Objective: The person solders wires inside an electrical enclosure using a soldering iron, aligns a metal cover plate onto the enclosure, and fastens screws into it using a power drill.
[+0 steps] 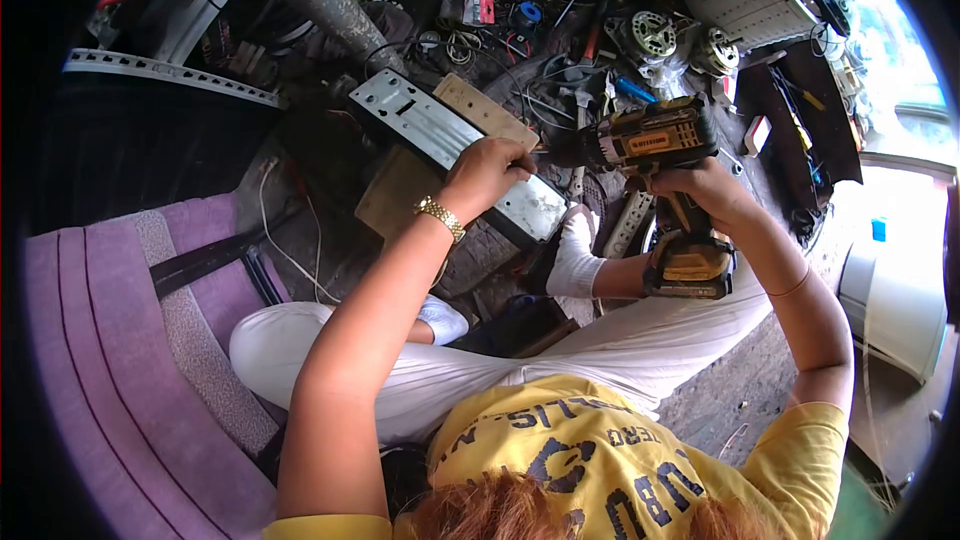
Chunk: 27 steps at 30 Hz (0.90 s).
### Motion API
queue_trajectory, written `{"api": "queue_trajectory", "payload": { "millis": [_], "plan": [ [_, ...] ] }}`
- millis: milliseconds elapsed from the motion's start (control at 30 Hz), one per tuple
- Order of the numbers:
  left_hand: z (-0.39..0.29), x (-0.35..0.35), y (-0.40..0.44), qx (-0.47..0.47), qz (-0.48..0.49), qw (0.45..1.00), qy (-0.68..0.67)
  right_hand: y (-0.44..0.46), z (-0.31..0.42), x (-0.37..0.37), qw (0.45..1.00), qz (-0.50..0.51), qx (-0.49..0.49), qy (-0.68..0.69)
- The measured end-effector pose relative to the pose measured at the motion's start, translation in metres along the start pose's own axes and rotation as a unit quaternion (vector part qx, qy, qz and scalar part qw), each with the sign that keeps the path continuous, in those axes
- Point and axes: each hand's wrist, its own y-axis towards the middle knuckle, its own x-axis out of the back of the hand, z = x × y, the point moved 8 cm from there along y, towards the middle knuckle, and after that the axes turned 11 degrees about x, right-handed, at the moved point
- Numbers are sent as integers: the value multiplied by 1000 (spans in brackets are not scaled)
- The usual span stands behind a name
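My right hand (708, 190) is wrapped round the grip of a black and yellow cordless drill (655, 143), whose chuck points left. Just ahead of the chuck are the bunched fingertips of my left hand (488, 172); whatever they pinch is too small to make out. Beneath that hand lies a long silvery metal housing (420, 125) with holes and a slot in its top face. It rests at a slant, and my left hand covers its middle. A tan board (482, 108) sits along its far side, and another brownish board (398, 192) shows on the near side.
Loose wires, tools and motor parts (652, 35) clutter the floor ahead. A thick grey pole (315, 0) rises at upper left. A purple padded seat (120, 340) stands at left. On the right are a dark tray (805, 130) and a white bucket (895, 305).
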Motion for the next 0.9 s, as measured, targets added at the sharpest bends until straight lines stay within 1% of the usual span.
{"api": "queue_trajectory", "payload": {
  "millis": [100, 200, 300, 367, 400, 467, 500, 767, 867, 900],
  "plan": [
    [-2, -2, 1, -36, -8, 999, 13, -2, 2, -1, 1000, -2, 1, -5],
    [0, -4, 0, -33, -12, 999, 10, -4, 5, -3, 1000, 2, 0, -7],
    [-3, -3, -1, -69, -21, 997, 30, -6, 6, -2, 1000, 0, -6, -16],
    [-5, -3, -3, -69, -25, 997, 21, -9, 11, -2, 999, 1, -24, -34],
    [-6, -2, -3, -68, -28, 997, 17, -7, 14, -5, 999, 19, -4, -40],
    [-3, -2, -1, -34, -20, 999, -1, -3, 20, -11, 997, 54, 33, -52],
    [-2, -2, -1, -16, -16, 1000, -10, -2, 22, -13, 996, 55, 32, -58],
    [-3, -2, -3, 3, -1, 1000, -23, 9, 31, -20, 992, 93, -6, -80],
    [-4, -1, -3, -2, -3, 1000, -23, 14, 34, -22, 990, 88, 38, -101],
    [-4, -1, -3, -6, -5, 1000, -23, 15, 33, -21, 990, 85, 39, -103]
  ]
}}
